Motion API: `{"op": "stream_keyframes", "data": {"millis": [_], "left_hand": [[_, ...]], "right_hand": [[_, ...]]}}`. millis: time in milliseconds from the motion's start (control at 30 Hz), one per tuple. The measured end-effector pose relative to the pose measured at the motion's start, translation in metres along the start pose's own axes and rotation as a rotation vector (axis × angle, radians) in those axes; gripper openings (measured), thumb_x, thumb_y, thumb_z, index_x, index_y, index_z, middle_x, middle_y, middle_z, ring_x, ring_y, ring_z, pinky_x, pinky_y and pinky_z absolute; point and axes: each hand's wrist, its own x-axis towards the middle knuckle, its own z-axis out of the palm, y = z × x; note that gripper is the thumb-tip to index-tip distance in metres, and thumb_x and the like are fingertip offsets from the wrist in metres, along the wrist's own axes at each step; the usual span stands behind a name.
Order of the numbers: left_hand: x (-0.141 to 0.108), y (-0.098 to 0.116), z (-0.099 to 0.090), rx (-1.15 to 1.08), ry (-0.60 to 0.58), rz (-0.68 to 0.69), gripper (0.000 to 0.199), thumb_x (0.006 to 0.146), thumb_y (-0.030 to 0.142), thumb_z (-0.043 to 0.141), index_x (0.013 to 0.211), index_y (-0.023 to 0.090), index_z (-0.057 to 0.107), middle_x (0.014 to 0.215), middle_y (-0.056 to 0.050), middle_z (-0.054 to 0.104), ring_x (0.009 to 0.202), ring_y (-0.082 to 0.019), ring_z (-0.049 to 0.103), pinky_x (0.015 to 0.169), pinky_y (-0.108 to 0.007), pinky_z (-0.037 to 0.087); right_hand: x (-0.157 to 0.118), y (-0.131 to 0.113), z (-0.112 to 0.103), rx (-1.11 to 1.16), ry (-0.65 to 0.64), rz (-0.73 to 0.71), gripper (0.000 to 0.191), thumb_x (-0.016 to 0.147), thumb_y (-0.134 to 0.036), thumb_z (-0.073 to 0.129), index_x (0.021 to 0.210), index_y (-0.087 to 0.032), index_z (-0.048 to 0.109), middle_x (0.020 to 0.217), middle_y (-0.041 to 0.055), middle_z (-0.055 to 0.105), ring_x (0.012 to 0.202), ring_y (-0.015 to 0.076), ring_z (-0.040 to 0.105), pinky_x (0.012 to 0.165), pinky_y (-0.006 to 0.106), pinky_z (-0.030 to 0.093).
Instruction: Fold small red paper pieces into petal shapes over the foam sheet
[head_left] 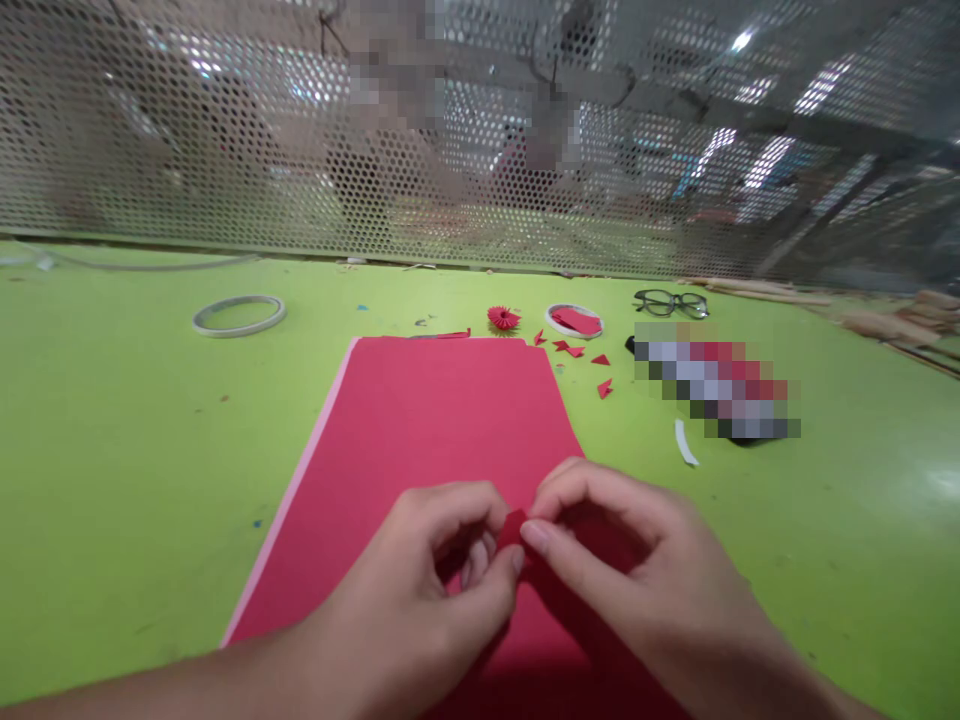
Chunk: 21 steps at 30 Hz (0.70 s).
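Observation:
A small piece of red paper (514, 527) is pinched between both hands, over a stack of large red paper sheets (450, 420). My left hand (427, 580) is closed on its left side, thumb in front and fingers curled behind. On the other side, the thumb and forefinger of my right hand (630, 550) grip its right edge. Fingers cover much of the piece, so its exact folds are hidden. Beyond the stack sit a round pleated red paper piece (503, 319) and several small folded red paper triangles (575, 351).
A shallow white round holder (551, 322) contains red paper pieces. Eyeglasses (671, 304), a pixelated object (712, 385) and a white strip (684, 443) lie at right. A white ring (238, 316) rests at left on the green table (135, 450). Perforated metal screen (300, 180) stands behind.

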Motion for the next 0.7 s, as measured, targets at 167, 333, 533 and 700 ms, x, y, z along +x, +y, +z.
{"op": "stream_keyframes", "data": {"millis": [167, 333, 533, 700], "left_hand": [[0.001, 0.001, 0.001, -0.080, 0.018, 0.033, 0.018, 0.082, 0.026, 0.055, 0.065, 0.020, 0.050, 0.060, 0.005, 0.047, 0.058, -0.012, 0.042, 0.054, -0.025, 0.036], [0.001, 0.006, 0.001, -0.178, 0.022, -0.006, 0.017, 0.079, 0.022, 0.062, 0.063, 0.020, 0.054, 0.057, 0.005, 0.054, 0.051, -0.010, 0.044, 0.045, -0.021, 0.035], [0.001, 0.008, 0.000, -0.326, 0.012, -0.108, 0.017, 0.073, 0.017, 0.072, 0.063, 0.018, 0.059, 0.054, 0.004, 0.062, 0.048, -0.009, 0.052, 0.047, -0.018, 0.041], [0.001, 0.004, -0.004, -0.492, -0.008, -0.123, 0.015, 0.074, 0.016, 0.077, 0.064, 0.015, 0.065, 0.056, 0.002, 0.069, 0.051, -0.009, 0.060, 0.055, -0.020, 0.048]], "right_hand": [[-0.004, -0.003, 0.002, 0.055, 0.004, 0.053, 0.011, 0.080, -0.022, 0.060, 0.069, -0.023, 0.060, 0.064, -0.0043, 0.065, 0.060, 0.0118, 0.061, 0.054, 0.019, 0.051], [-0.010, -0.009, 0.008, 0.221, 0.125, 0.163, 0.009, 0.078, -0.020, 0.064, 0.070, -0.024, 0.060, 0.065, -0.0072, 0.061, 0.062, 0.0090, 0.057, 0.056, 0.015, 0.048], [-0.011, -0.012, 0.010, 0.248, 0.141, 0.158, 0.011, 0.080, -0.022, 0.061, 0.070, -0.026, 0.058, 0.062, -0.0076, 0.059, 0.059, 0.0095, 0.058, 0.055, 0.017, 0.049], [-0.011, -0.012, 0.011, 0.195, 0.161, 0.121, 0.010, 0.082, -0.023, 0.060, 0.072, -0.026, 0.058, 0.062, -0.0058, 0.061, 0.059, 0.0118, 0.060, 0.054, 0.021, 0.049]]}}
